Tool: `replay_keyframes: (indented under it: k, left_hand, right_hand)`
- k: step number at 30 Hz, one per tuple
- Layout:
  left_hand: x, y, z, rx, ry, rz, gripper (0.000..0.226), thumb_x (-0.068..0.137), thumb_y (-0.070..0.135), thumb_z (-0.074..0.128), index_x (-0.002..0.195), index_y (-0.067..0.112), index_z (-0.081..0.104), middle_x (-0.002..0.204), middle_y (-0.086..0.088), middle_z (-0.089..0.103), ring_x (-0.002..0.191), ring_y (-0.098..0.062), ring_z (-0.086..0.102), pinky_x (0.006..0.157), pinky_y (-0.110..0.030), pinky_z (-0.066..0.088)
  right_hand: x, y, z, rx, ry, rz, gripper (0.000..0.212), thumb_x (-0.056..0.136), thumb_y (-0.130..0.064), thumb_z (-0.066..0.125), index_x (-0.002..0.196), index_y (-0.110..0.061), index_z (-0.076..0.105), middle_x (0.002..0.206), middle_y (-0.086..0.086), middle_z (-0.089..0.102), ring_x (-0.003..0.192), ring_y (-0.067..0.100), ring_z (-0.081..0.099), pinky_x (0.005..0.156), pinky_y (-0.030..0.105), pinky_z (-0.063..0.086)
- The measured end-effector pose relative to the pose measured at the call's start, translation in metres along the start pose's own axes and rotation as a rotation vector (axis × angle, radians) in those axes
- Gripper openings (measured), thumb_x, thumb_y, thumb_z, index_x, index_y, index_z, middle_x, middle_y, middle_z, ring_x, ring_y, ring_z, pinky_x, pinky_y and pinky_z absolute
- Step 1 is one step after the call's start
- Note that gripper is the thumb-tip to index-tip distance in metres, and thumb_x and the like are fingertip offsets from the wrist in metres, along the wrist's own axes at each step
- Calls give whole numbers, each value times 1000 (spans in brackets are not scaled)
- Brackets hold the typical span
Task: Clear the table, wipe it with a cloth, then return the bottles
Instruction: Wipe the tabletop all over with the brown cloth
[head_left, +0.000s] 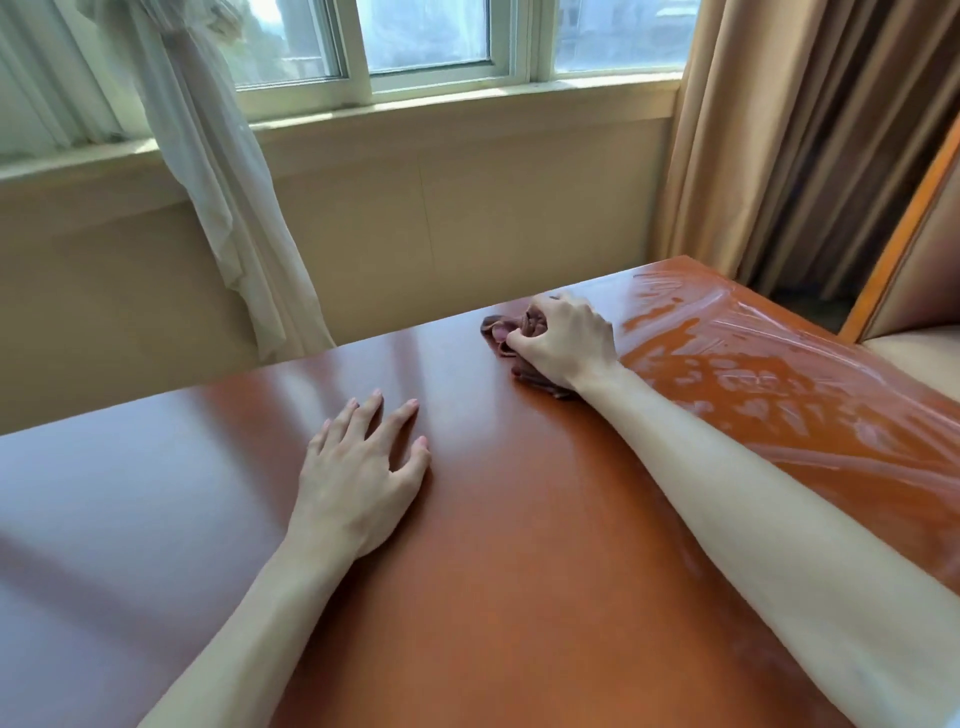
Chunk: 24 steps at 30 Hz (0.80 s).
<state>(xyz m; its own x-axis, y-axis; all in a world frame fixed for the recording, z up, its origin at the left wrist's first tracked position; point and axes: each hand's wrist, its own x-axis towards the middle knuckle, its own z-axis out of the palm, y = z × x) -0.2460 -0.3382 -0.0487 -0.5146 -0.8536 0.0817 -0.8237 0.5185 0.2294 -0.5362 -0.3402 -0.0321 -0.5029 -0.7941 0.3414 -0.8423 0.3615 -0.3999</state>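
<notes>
Nearest, the left hand (358, 475) lies flat and relaxed on the dry tabletop (519, 545), holding nothing; if it slips, the wiping stroke loses its brace. Farther off, the right hand (563, 340) clenches the bunched cloth (501, 332) near the far edge, beside wet streaks (753, 374). The wad shows no clear long axis and could miss patches or slide off.

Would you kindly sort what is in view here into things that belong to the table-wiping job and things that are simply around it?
Part of the job:
- wooden table, wet streaks on its right part
- reddish-brown cloth, bunched in the right hand
- left hand, flat on the table

Just around:
- white sheer curtain
- tan curtain
- window
- chair

No bottles are in view.
</notes>
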Motion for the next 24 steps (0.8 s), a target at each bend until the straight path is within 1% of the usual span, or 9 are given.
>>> replay_keyframes:
  k: [3,6,8,10,14,17,20,22,24]
  left_hand:
    - [-1,2,-1,26,-7,8,57,98,55,31,153,40,34,164,-2,27,152,-23,19,123,-44,15]
    - [-7,11,-12,131,-21,13,51,99,43,33,146,27,46,150,-11,44,140,-31,38,118,-53,23]
    - [-19,23,-27,169,-16,45,44,97,35,38,132,17,56,136,-12,54,126,-34,51,112,-51,32]
    - [-46,36,-42,122,-40,144,44,96,34,44,134,16,57,137,-8,54,121,-32,55,101,-44,42]
    - [-132,56,-52,35,-75,317,47,97,44,45,140,26,52,144,4,47,127,-19,51,92,-37,46]
    - [-191,54,-53,8,-52,365,51,96,48,45,143,30,48,148,7,44,131,-17,46,98,-37,46]
    - [-242,41,-51,16,-61,348,58,95,60,40,148,37,40,156,11,36,140,-13,36,105,-37,42]
    - [-271,32,-48,-18,-62,342,62,92,69,38,149,44,37,157,17,31,144,-7,29,108,-35,39]
    - [-296,26,-50,-101,-78,359,69,86,79,38,147,48,37,158,22,28,148,-3,19,117,-34,31]
  right_hand:
    - [-78,-14,-28,24,-28,-50,43,78,-66,58,92,-27,66,95,1,57,101,29,57,77,38,48]
    - [-163,-25,-60,23,-65,-79,40,78,-64,58,92,-28,65,93,-2,54,99,27,56,78,39,50]
    - [-226,-32,-81,26,-44,-83,38,76,-63,58,91,-29,65,93,-6,53,96,24,56,78,38,50]
    - [-292,-41,-104,37,-41,-113,35,75,-63,56,91,-33,64,93,-9,52,94,19,54,79,36,50]
    - [-383,-56,-136,102,-90,-166,29,77,-59,58,93,-36,65,95,-14,54,95,12,54,78,31,48]
    - [-352,-51,-135,56,-75,-103,37,72,-66,56,89,-34,63,94,-11,57,99,19,59,78,35,49]
    - [-315,-52,-125,27,-16,87,41,74,-67,61,88,-28,63,96,0,58,102,30,59,80,38,48]
    - [-336,-65,-118,-34,37,70,36,77,-60,64,90,-27,63,99,1,59,105,30,57,82,39,48]
    - [-385,-80,-122,21,19,-38,35,74,-61,60,91,-31,63,99,-7,57,102,21,56,80,36,48]
